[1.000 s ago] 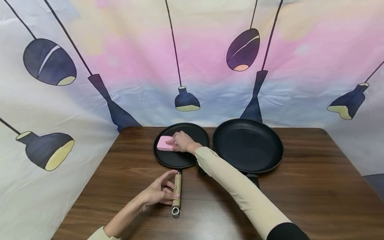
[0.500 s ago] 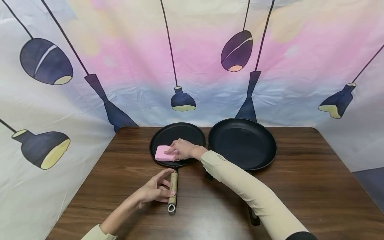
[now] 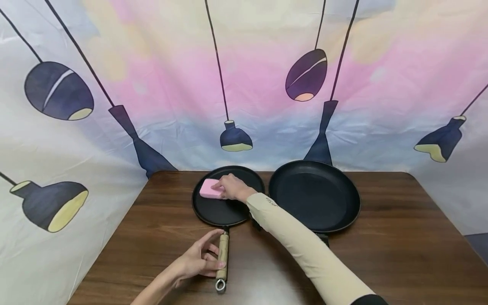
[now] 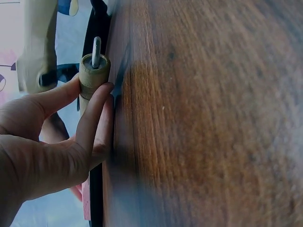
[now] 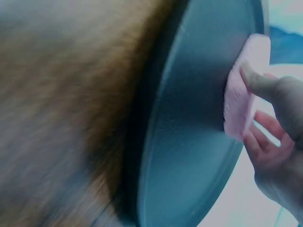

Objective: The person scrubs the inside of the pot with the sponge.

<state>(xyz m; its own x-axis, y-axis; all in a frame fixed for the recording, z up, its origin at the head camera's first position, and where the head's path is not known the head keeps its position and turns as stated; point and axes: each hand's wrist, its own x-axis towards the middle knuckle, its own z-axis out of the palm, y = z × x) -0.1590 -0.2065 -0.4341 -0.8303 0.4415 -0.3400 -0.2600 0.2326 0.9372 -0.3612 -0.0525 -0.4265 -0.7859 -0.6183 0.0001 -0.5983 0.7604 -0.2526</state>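
A: Head view's bright and evenly lit, with pale glare spreading over the near tabletop (image 3: 263, 273)!
B: Left wrist's dimmer, the tabletop softening into blur towards the right edge.
A: And the right wrist, bluish, that wood badly smeared!
B: Dark shadow hugs the pan (image 5: 199, 94) there, while the backdrop (image 5: 241, 201) washes out nearly white.

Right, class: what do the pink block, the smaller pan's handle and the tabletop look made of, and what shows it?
Pink block: probably foam, matte; its face looks finely rough in the right wrist view.
Handle: wood or wood-look plastic, low sheen; pale brown with faint darker markings.
Tabletop: wood or printed laminate, satin; dark brown grain streaks and a soft glare.
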